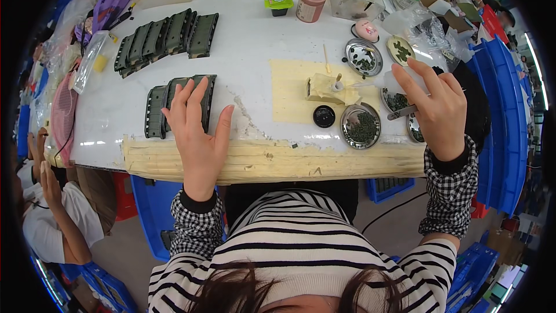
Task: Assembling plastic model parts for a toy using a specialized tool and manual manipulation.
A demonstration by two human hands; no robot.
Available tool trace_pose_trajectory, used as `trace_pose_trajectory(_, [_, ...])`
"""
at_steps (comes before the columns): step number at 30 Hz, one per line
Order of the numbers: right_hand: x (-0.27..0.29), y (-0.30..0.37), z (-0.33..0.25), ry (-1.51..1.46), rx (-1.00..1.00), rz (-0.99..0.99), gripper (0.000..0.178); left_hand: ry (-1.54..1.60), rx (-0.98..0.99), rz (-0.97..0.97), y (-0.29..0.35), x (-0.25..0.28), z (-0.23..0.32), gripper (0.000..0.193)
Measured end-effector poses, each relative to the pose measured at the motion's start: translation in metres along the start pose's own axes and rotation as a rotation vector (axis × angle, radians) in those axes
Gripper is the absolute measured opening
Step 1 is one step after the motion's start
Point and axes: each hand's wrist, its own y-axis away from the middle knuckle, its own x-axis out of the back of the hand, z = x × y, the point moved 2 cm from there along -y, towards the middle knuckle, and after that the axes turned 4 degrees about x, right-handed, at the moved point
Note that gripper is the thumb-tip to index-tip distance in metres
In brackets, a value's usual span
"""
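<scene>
Left hand [200, 130] spread over front-left green casings [155, 111] on desk [249, 40]; right hand [441, 107] pinching tweezers [401, 113]. Back row [153, 40] lined up, finish unclear; small pieces [362, 128] remain unused.

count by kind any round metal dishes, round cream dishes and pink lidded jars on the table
Round metal dishes: 4, two of them partly hidden
Round cream dish: 1
Pink lidded jar: 1
Total: 6
</scene>
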Motion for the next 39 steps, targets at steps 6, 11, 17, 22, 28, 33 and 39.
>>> trace_pose_trajectory(6, [-0.001, 0.009, -0.002, -0.109, -0.077, 0.001, 0.046, 0.029, 0.000, -0.012, 0.000, -0.001, -0.003, 0.049])
trace_pose_trajectory(11, [-0.004, 0.020, -0.017, -0.176, -0.091, -0.043, 0.045, 0.027, -0.007, -0.016, 0.000, -0.003, -0.003, 0.049])
trace_pose_trajectory(17, [-0.012, 0.020, -0.030, -0.171, 0.007, -0.079, 0.038, 0.015, 0.005, -0.013, 0.000, -0.002, -0.002, 0.049])
trace_pose_trajectory(22, [-0.011, 0.016, -0.032, -0.135, 0.028, -0.079, 0.036, 0.010, 0.019, -0.005, 0.000, -0.001, 0.000, 0.047])
trace_pose_trajectory(28, [-0.010, 0.015, -0.031, -0.131, 0.026, -0.091, 0.036, 0.000, 0.002, -0.001, -0.001, -0.002, -0.002, 0.046])
trace_pose_trajectory(33, [-0.009, 0.014, -0.030, -0.143, 0.019, -0.088, 0.038, -0.031, 0.004, 0.015, 0.000, 0.002, 0.003, 0.045])
trace_pose_trajectory(39, [-0.012, 0.017, -0.021, -0.400, -0.133, -0.076, 0.052, 0.113, -0.134, -0.046, -0.029, 0.054, -0.002, 0.023])
